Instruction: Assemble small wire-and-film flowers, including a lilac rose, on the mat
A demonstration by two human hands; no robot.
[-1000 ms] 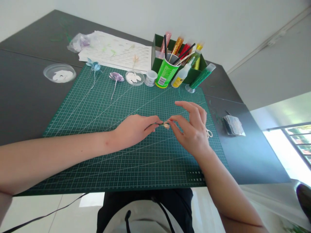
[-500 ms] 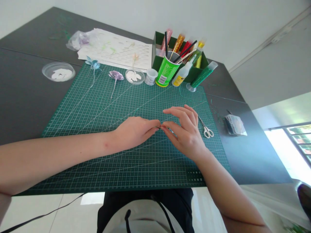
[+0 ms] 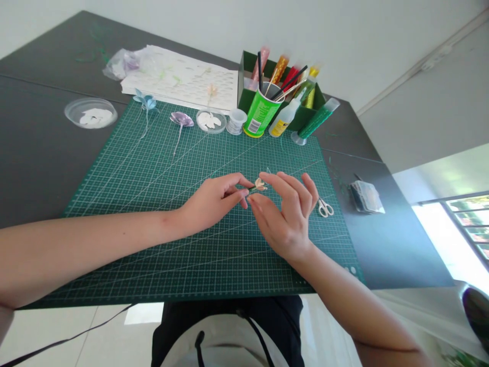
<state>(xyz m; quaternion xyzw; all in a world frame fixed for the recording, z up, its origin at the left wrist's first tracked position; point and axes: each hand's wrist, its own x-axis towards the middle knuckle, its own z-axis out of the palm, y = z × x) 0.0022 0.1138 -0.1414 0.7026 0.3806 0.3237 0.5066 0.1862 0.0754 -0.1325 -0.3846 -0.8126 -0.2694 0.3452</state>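
Observation:
A small cream-peach craft flower (image 3: pixel 260 184) with a short green stem is pinched between the thumb and fingers of my left hand (image 3: pixel 208 201), a little above the green cutting mat (image 3: pixel 183 265). Its petals point right. Close by on the right is my right hand (image 3: pixel 288 214), its thumb and index finger spread apart around the flower. The thumb tip lies near the stem; whether it touches is unclear. White-handled scissors (image 3: pixel 326 208) lie on the mat just beyond my right hand, their blades partly hidden by it.
Along the mat's back edge stand a blue flower (image 3: pixel 146 100), a purple flower (image 3: pixel 182 119), a dish of white pieces (image 3: pixel 211 121), a wire spool (image 3: pixel 236 121), a green can (image 3: pixel 261 114) of sticks and a glue bottle (image 3: pixel 284 117). A dark green box (image 3: pixel 246 63) holds glitter tubes.
The fingertips that met in a pinch have parted, and the flower now shows in my left hand. My right thumb and index finger have spread, and that hand has shifted slightly left.

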